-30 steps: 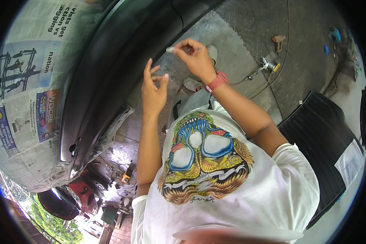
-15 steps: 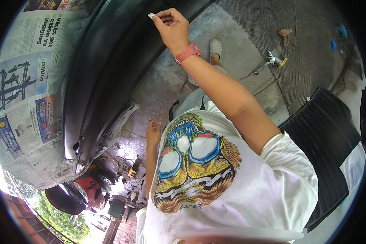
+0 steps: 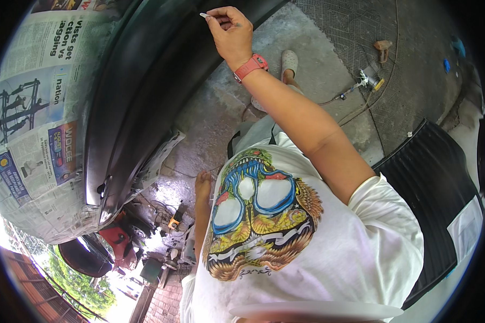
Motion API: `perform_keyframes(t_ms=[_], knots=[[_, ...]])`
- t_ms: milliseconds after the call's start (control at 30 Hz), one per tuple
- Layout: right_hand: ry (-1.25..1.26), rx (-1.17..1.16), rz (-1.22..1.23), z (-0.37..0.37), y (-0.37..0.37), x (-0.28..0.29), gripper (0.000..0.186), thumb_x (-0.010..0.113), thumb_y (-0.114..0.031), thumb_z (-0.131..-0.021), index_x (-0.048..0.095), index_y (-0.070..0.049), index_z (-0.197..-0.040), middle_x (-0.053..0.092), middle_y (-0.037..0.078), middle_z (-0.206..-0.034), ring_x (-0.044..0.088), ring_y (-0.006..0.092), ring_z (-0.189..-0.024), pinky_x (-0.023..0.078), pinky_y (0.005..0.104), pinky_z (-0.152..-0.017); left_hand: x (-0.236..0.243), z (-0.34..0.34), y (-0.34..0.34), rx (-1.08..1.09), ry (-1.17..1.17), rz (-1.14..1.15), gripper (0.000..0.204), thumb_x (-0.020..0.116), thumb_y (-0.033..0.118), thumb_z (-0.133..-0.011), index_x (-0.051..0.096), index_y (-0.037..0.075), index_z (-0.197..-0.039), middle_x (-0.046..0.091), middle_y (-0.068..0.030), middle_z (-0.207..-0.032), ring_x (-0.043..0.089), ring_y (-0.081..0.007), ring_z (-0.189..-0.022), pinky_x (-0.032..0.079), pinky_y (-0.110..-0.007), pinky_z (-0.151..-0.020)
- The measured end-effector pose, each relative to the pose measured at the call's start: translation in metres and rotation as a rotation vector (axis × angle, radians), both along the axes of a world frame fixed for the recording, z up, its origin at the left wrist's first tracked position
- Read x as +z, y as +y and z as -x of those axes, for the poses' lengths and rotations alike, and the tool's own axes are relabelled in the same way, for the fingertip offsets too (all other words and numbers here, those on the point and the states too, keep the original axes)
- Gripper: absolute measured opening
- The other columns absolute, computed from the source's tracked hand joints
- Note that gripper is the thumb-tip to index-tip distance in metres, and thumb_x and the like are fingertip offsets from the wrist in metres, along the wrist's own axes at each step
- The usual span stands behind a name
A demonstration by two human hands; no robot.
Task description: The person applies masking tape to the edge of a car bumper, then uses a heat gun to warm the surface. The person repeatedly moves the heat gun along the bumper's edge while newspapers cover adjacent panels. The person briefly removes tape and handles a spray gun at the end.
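My right hand [image 3: 232, 33], with a red watch on its wrist, reaches out over a dark, satin car body side [image 3: 140, 91]. Thumb and fingers pinch a small, thin white piece [image 3: 204, 15], whose material I cannot make out. The piece sits close above the dark panel in the picture; whether it touches is unclear. My left hand [image 3: 202, 184] hangs low beside my body, its fingers loosely bent and no object visible in them. Newspaper sheets [image 3: 29, 102] cover the car's upper part at the left. A door handle [image 3: 102, 188] shows low on the dark panel.
A spray gun [image 3: 369, 81] lies on the floor at right with its hose [image 3: 350, 116]; a brown object [image 3: 383, 48] is farther off. A black ribbed panel [image 3: 423, 188] leans at right. A yellow-black tool [image 3: 174, 220] and a red motorcycle [image 3: 115, 242] are at lower left.
The white piece has tilted and now shows nearly edge-on, still pinched in my right hand. My left hand has dropped slightly nearer my body. The whole view has shifted a little.
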State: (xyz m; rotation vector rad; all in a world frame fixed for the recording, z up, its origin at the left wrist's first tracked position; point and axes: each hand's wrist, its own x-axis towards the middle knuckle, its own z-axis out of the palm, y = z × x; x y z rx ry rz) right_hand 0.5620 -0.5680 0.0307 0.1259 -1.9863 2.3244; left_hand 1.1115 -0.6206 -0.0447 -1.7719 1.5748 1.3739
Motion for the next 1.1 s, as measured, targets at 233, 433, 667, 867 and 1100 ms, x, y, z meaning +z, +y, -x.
perform_keyframes(t_ms=[233,433,667,867,1100], knots=[[0.0,0.026,-0.012,0.0,0.0,0.006,0.005,0.075,-0.006,-0.085,0.075,-0.005,-0.091,0.071,0.007,-0.089,0.069,0.0167,-0.075,0.054,0.0292,-0.066,0.007,0.039,0.002,-0.138,0.049,0.085,0.047,0.064,0.022,-0.102,0.055,0.003,-0.144,0.07,-0.0099,-0.108,0.064,-0.0164,-0.095,0.051,-0.03,-0.087],[0.006,0.027,-0.041,-0.001,0.006,0.018,0.005,0.076,-0.007,-0.085,0.074,-0.005,-0.089,0.071,0.007,-0.088,0.069,0.0167,-0.073,0.053,0.0299,-0.065,0.005,0.041,-0.002,-0.119,0.049,0.091,0.047,0.065,0.024,-0.102,0.056,0.004,-0.143,0.07,-0.0098,-0.106,0.064,-0.0167,-0.094,0.051,-0.031,-0.086],[-0.005,0.018,-0.049,0.0,0.004,0.021,0.005,0.076,-0.007,-0.084,0.073,-0.005,-0.087,0.07,0.006,-0.085,0.068,0.0168,-0.071,0.053,0.03,-0.065,-0.006,0.026,0.005,-0.097,0.019,0.106,0.047,0.066,0.023,-0.101,0.056,0.004,-0.143,0.068,-0.0085,-0.105,0.062,-0.0149,-0.09,0.05,-0.03,-0.083],[0.02,0.016,-0.075,-0.001,0.003,0.013,0.005,0.076,-0.007,-0.084,0.073,-0.005,-0.087,0.069,0.006,-0.085,0.068,0.017,-0.071,0.053,0.03,-0.065,-0.004,0.026,0.006,-0.101,-0.012,0.088,0.047,0.066,0.023,-0.101,0.056,0.004,-0.143,0.068,-0.0089,-0.106,0.062,-0.0154,-0.091,0.05,-0.03,-0.083],[0.0,0.005,-0.07,-0.002,-0.002,0.01,0.005,0.076,-0.007,-0.083,0.072,-0.005,-0.086,0.069,0.007,-0.085,0.067,0.017,-0.071,0.053,0.0305,-0.064,-0.005,0.029,0.005,-0.063,0.037,0.063,0.046,0.065,0.022,-0.102,0.056,0.003,-0.143,0.069,-0.0094,-0.106,0.062,-0.0159,-0.091,0.051,-0.03,-0.083]])
